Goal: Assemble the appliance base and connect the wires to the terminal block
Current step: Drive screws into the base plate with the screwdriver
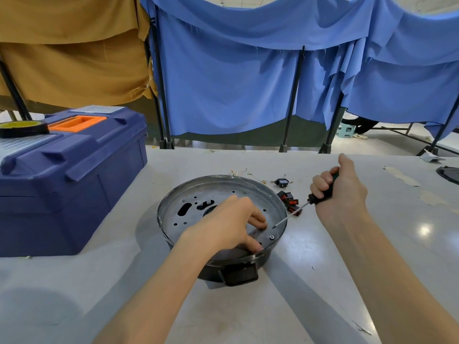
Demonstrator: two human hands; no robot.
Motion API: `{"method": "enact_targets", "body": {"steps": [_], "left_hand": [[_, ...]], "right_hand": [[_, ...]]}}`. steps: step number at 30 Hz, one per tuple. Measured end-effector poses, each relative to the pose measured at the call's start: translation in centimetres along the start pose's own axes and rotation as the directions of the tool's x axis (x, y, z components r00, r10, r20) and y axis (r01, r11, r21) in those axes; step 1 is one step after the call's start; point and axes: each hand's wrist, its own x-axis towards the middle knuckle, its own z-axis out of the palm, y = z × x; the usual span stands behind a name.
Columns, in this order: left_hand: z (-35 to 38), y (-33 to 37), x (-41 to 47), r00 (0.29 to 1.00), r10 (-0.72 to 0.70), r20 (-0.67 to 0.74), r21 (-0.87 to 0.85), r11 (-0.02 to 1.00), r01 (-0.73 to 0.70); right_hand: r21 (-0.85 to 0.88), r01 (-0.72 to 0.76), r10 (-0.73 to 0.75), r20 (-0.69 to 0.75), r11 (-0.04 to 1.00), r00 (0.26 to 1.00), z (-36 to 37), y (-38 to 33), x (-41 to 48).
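The round dark appliance base (198, 194) lies on the table with its perforated metal plate facing up and a black handle at its near edge. My left hand (228, 227) rests on the plate's right part, fingers pressed down near the rim. My right hand (340, 184) grips a screwdriver (298, 209) with a green and black handle. Its tip points down-left and hovers just above the plate, beside my left fingertips. A small screw (271, 237) sits in the plate near the rim. Thin wires (244, 173) and black switches with red rockers (289, 201) lie behind the base.
A blue toolbox (74, 177) with an orange handle stands at the left, a roll of black tape (22, 129) on its lid. A black connector (281, 182) lies behind the base. Blue and tan cloth screens hang behind the table. A dark object (449, 173) shows at the right edge.
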Motion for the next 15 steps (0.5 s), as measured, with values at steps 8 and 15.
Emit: {"method": "enact_targets", "body": {"steps": [8, 15], "left_hand": [[-0.2, 0.0, 0.6, 0.999, -0.037, 0.025, -0.040, 0.998, 0.038], [-0.2, 0.0, 0.5, 0.999, -0.038, 0.026, -0.040, 0.998, 0.039]], "right_hand": [[-0.159, 0.237, -0.202, 0.206, 0.959, 0.957, 0.8, 0.9, -0.6], [-0.195, 0.229, -0.169, 0.281, 0.954, 0.945, 1.3, 1.6, -0.7]]}}
